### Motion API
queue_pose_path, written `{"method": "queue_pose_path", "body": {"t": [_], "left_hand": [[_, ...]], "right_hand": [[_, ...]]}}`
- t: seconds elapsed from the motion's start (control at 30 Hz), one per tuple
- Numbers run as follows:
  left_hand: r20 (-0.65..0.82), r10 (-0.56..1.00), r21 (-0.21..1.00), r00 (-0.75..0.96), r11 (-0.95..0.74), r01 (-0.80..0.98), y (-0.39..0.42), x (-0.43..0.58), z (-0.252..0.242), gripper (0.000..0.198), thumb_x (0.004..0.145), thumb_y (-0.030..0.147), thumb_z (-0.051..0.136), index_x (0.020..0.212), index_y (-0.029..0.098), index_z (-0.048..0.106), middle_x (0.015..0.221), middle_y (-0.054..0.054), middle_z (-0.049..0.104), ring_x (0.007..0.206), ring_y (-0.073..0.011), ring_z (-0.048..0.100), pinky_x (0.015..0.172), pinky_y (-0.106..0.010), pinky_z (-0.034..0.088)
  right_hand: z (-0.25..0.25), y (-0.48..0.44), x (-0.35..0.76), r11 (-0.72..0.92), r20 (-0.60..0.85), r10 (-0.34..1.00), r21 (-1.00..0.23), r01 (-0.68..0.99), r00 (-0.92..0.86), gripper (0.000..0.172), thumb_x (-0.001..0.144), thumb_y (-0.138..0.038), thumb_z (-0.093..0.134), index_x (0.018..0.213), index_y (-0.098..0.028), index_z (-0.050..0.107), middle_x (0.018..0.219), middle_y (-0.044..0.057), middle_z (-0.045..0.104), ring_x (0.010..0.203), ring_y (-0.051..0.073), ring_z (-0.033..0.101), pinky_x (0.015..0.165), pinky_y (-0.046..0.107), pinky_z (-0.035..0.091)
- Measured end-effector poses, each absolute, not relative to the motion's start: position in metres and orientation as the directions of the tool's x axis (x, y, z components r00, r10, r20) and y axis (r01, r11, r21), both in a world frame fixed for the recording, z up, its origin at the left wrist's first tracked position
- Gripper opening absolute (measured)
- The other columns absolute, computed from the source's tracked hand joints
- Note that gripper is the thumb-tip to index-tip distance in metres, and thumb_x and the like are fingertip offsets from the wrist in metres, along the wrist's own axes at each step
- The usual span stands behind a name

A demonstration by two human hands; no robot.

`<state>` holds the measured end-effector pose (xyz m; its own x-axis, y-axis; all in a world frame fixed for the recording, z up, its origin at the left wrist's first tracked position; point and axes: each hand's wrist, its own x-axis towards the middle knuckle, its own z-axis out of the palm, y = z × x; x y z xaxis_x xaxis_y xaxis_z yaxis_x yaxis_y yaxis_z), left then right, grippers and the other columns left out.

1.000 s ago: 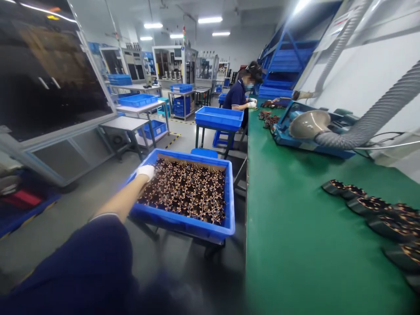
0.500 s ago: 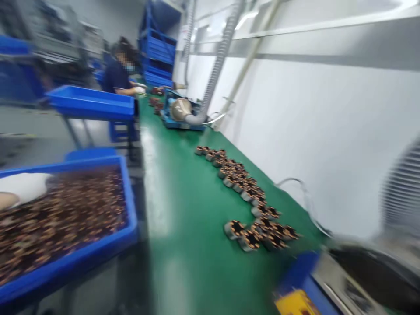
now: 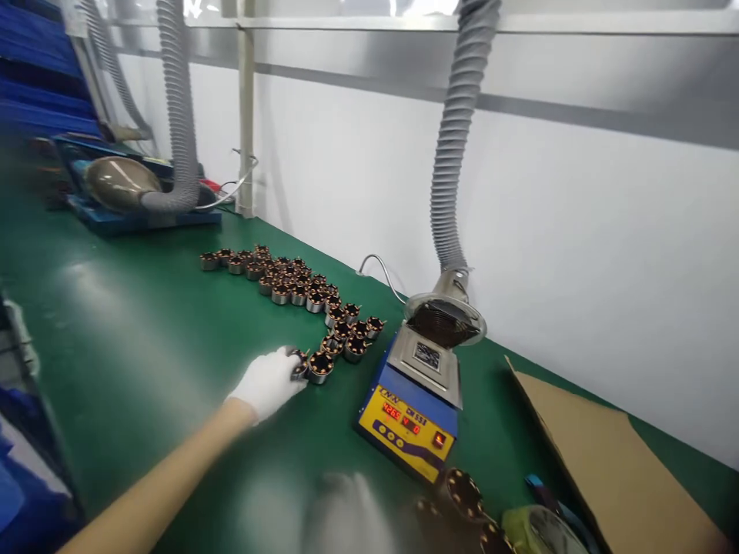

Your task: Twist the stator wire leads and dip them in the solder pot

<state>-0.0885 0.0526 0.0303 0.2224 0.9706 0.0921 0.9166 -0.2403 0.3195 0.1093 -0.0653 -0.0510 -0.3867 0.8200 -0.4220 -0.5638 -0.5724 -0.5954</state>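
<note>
Coil [image 3: 299, 365] is apparently resting on the green bench [image 3: 144, 331], at the near end of a bent row of coils [image 3: 315, 301], just beside the closest one. The left hand [image 3: 269, 385], white-gloved, is grasping it by the outer side, a hold presumably sparing the copper ends on top. The row is standing upright, wired faces uppermost, probably so that those ends are bearing no weight. The right hand [image 3: 349, 517] is showing only as a blur at the bottom edge; I cannot tell whether it is gripping anything. A blue-and-yellow box [image 3: 404, 431] is sitting right of the row, conveniently near, in my judgement. A hood [image 3: 446, 319] on a grey hose [image 3: 453, 154] is hanging at its back end, probably for drawing off fumes.
</note>
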Motion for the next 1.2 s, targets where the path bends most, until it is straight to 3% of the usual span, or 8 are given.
{"method": "queue_pose_path", "body": {"t": [0.17, 0.37, 0.47, 0.6, 0.73, 0.87, 1.13, 1.2], "left_hand": [[0.035, 0.919, 0.349, 0.393, -0.379, 0.857, 0.000, -0.085, 0.000, 0.017, 0.085, 0.016, 0.049, 0.094, 0.020, 0.063, 0.125, -0.011, 0.052, 0.101, -0.0259, 0.059, 0.086, -0.036, 0.046], [-0.087, 0.579, 0.713, 0.811, -0.532, 0.456, -0.006, -0.055, 0.007, 0.037, 0.074, 0.026, 0.068, 0.110, 0.032, 0.061, 0.146, 0.001, 0.034, 0.134, -0.0282, 0.028, 0.109, -0.038, 0.027], [-0.215, 0.628, 0.735, 0.748, -0.400, 0.547, 0.002, -0.028, 0.025, 0.029, 0.075, 0.022, 0.064, 0.104, 0.024, 0.064, 0.142, -0.006, 0.040, 0.125, -0.0292, 0.041, 0.102, -0.040, 0.036], [-0.118, 0.645, 0.752, 0.755, -0.439, 0.492, 0.004, -0.018, 0.019, 0.085, 0.056, 0.011, 0.072, 0.135, 0.020, 0.042, 0.139, -0.011, 0.044, 0.124, -0.0308, 0.041, 0.105, -0.041, 0.033], [-0.117, 0.694, 0.946, 0.710, -0.140, 0.293, 0.007, -0.024, 0.008, 0.031, 0.077, 0.028, 0.062, 0.105, 0.018, 0.068, 0.107, -0.007, 0.068, 0.097, -0.0255, 0.062, 0.088, -0.033, 0.047], [-0.198, 0.833, 0.971, 0.517, 0.093, 0.222, 0.018, -0.025, 0.007, 0.033, 0.084, 0.040, 0.048, 0.079, 0.013, 0.067, 0.073, -0.007, 0.068, 0.068, -0.0224, 0.064, 0.065, -0.030, 0.051], [-0.164, 0.632, 0.973, 0.758, -0.021, 0.228, 0.010, -0.029, 0.010, 0.079, 0.052, 0.014, 0.078, 0.126, 0.026, 0.053, 0.119, -0.002, 0.060, 0.105, -0.0250, 0.057, 0.086, -0.028, 0.047], [-0.195, 0.685, 0.979, 0.702, 0.094, 0.180, 0.004, -0.021, 0.006, 0.063, 0.054, 0.016, 0.077, 0.115, 0.023, 0.062, 0.116, -0.003, 0.062, 0.105, -0.0251, 0.058, 0.088, -0.028, 0.046]], "right_hand": [[-0.057, -0.062, 0.107, -0.324, -0.344, 0.927, -0.527, -0.786, -0.151, 0.040, 0.061, -0.046, 0.079, 0.086, -0.018, 0.067, 0.079, 0.007, 0.069, 0.075, 0.021, 0.066, 0.070, 0.033, 0.050], [-0.035, -0.071, 0.095, -0.216, -0.227, 0.969, -0.568, -0.794, -0.100, 0.046, 0.060, -0.041, 0.081, 0.099, -0.021, 0.064, 0.100, 0.007, 0.066, 0.098, 0.024, 0.060, 0.083, 0.040, 0.048], [-0.029, -0.073, 0.096, -0.259, -0.219, 0.961, -0.487, -0.834, -0.170, 0.043, 0.070, -0.050, 0.071, 0.098, -0.019, 0.063, 0.094, 0.009, 0.066, 0.093, 0.023, 0.061, 0.079, 0.041, 0.049], [-0.025, -0.072, 0.102, -0.228, -0.258, 0.959, -0.442, -0.867, -0.120, 0.040, 0.075, -0.050, 0.065, 0.098, -0.018, 0.062, 0.094, 0.008, 0.066, 0.093, 0.022, 0.061, 0.078, 0.036, 0.050], [-0.026, -0.072, 0.102, -0.282, -0.294, 0.941, -0.417, -0.864, -0.165, 0.035, 0.073, -0.040, 0.072, 0.098, -0.017, 0.062, 0.091, 0.006, 0.067, 0.080, 0.018, 0.062, 0.067, 0.029, 0.050], [-0.029, -0.071, 0.103, -0.376, -0.302, 0.914, -0.378, -0.846, -0.272, 0.033, 0.075, -0.038, 0.070, 0.097, -0.015, 0.063, 0.082, 0.006, 0.068, 0.068, 0.016, 0.063, 0.056, 0.025, 0.046], [-0.018, -0.070, 0.108, -0.413, -0.399, 0.863, -0.203, -0.888, -0.310, 0.044, 0.081, -0.052, 0.059, 0.104, -0.016, 0.060, 0.105, 0.009, 0.066, 0.097, 0.020, 0.061, 0.082, 0.033, 0.047], [-0.018, -0.071, 0.107, -0.391, -0.395, 0.876, -0.240, -0.889, -0.278, 0.037, 0.081, -0.046, 0.062, 0.103, -0.017, 0.061, 0.103, 0.008, 0.067, 0.091, 0.019, 0.063, 0.078, 0.033, 0.048]]}}
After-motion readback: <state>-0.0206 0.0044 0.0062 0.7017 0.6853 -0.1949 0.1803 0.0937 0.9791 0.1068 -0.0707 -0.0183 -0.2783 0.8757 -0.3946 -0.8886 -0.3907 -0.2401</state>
